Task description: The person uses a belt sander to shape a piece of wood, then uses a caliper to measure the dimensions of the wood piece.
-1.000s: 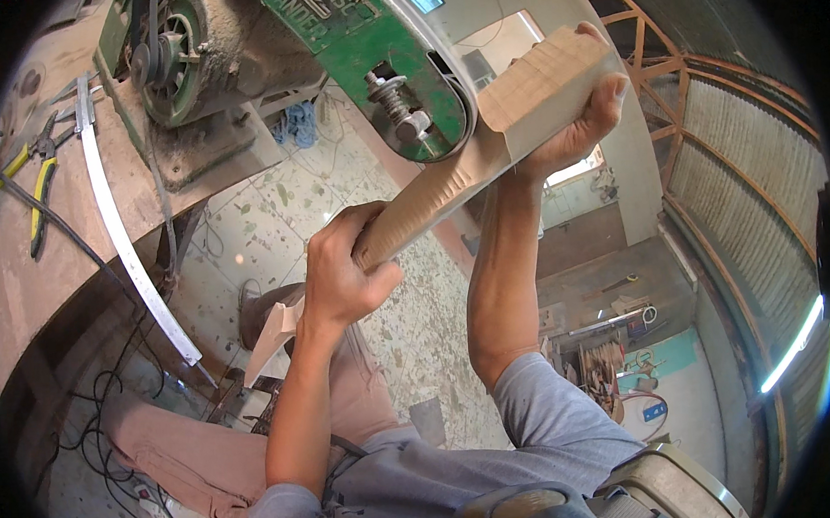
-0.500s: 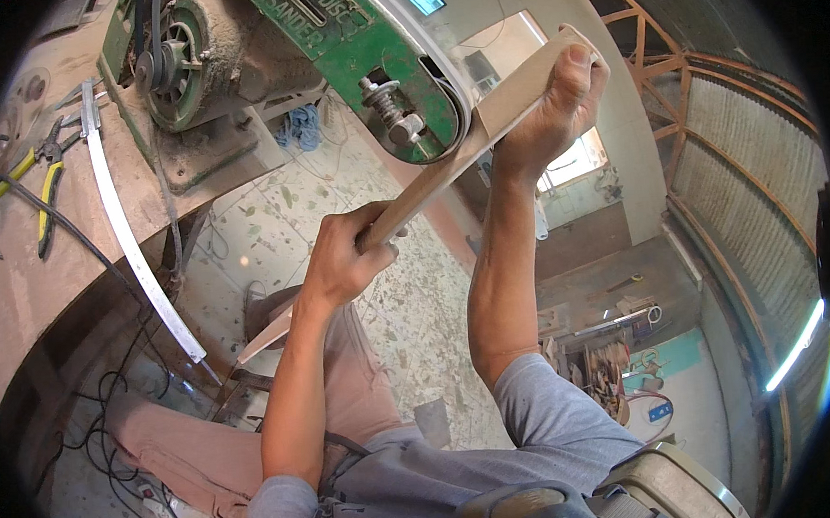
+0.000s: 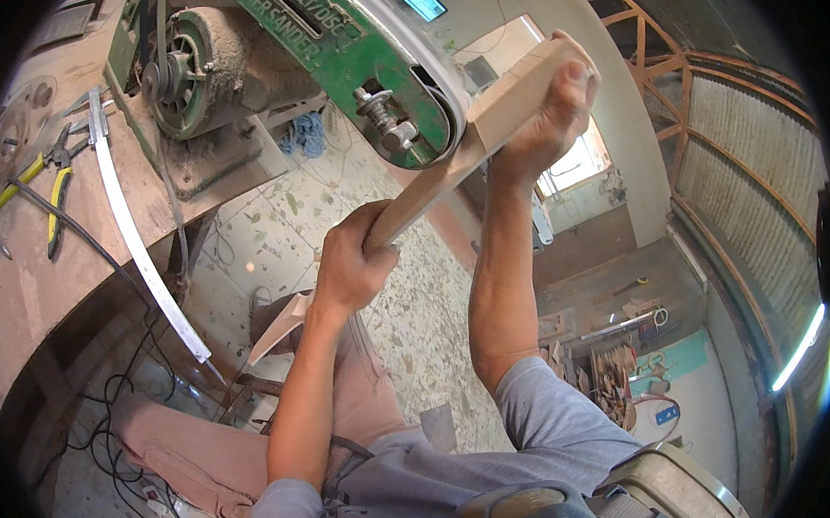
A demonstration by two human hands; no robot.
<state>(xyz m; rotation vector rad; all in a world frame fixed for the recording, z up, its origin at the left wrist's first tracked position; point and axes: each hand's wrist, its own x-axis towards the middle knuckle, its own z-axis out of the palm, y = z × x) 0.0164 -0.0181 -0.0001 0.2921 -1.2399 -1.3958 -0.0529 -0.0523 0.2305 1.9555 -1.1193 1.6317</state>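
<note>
A long pale wooden piece (image 3: pixel 430 181) slants up to the right between my two hands, its edge against the rounded belt end of a green belt sander (image 3: pixel 356 72). My left hand (image 3: pixel 352 262) is closed round its lower end. Near the upper, broader end, my right hand (image 3: pixel 550 123) grips it with the thumb laid over the near side. Some fingers of both hands are hidden behind the wood. Another pale wooden piece (image 3: pixel 284 328) with a tapered tip shows beside my left forearm, over my leg; part of it is covered.
On the dusty bench (image 3: pixel 41 294) at left lie a long metal caliper (image 3: pixel 138 239) and yellow-handled pliers (image 3: pixel 58 187). A dusty motor (image 3: pixel 189 74) stands behind them. A blue cloth (image 3: pixel 305 134) sits beyond the bench edge. Black cables (image 3: pixel 108 434) trail down at lower left.
The wooden piece has turned slightly, showing more of its broad face by the sander. Both hands have shifted a little with it, and the second wooden piece shows more beside my left forearm.
</note>
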